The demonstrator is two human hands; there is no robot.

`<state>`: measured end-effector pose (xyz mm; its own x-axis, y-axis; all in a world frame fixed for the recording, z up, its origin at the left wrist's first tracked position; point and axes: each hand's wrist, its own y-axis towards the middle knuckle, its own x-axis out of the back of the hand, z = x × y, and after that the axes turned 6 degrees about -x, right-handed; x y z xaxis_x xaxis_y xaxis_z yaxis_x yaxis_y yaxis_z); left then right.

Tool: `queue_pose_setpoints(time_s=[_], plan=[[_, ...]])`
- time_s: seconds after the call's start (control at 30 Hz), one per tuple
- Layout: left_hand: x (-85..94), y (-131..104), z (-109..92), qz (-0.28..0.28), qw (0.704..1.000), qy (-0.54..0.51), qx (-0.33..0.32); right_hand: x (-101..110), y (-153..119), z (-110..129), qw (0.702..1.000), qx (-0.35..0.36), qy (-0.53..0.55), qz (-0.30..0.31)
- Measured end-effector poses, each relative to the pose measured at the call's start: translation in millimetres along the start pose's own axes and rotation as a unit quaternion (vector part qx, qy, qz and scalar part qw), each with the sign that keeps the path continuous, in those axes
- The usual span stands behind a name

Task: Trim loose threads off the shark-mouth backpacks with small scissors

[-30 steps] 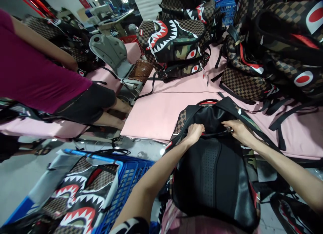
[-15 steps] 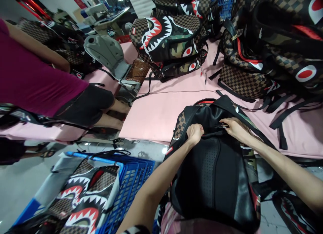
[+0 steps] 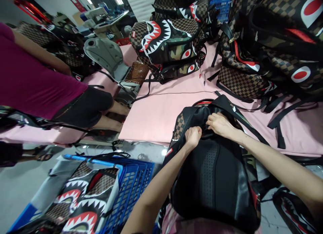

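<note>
A black backpack [image 3: 222,180] with a perforated centre strip on its back panel leans against the table edge, its brown checkered side showing at the upper left. My left hand [image 3: 193,137] is closed on the edge of an opening near the top of the bag. Just right of it, my right hand [image 3: 220,126] is closed with fingers bent over the same opening. A small dark, partly shiny thing shows at its fingertips, too hidden to name. Black shoulder straps extend behind the hands.
The pink table [image 3: 151,118] carries stacked shark-mouth backpacks [image 3: 169,38], more bags [image 3: 242,79] at the right and two pens [image 3: 204,79]. A blue crate [image 3: 135,180] with printed bags stands lower left. A person in a purple shirt [image 3: 37,75] stands left, near a grey chair [image 3: 104,55].
My right hand has moved left along the opening, close to my left hand. A dark object with shiny bits in its fingers is now mostly hidden. My left hand stays almost in place.
</note>
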<state>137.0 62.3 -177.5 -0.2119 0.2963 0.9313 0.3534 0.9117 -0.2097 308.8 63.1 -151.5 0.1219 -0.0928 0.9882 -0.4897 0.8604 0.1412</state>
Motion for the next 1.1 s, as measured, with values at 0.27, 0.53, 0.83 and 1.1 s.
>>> queue_pose_setpoints(time_s=[0.27,0.53,0.83,1.1], plan=[[0.5,-4,1,-0.006,0.999,-0.015,-0.029,-5,12,8,0.999,0.019,-0.021,0.031],[9.9,-8,-1,-0.003,0.999,-0.029,-0.023,-1,8,6,0.999,-0.031,0.004,0.027],[12.1,12,-6,0.05,0.997,-0.048,0.021,0,5,-8,1.0,-0.004,-0.015,0.012],[8.2,17,-12,0.034,0.996,-0.039,0.07,1,5,-7,1.0,-0.009,0.012,0.021]])
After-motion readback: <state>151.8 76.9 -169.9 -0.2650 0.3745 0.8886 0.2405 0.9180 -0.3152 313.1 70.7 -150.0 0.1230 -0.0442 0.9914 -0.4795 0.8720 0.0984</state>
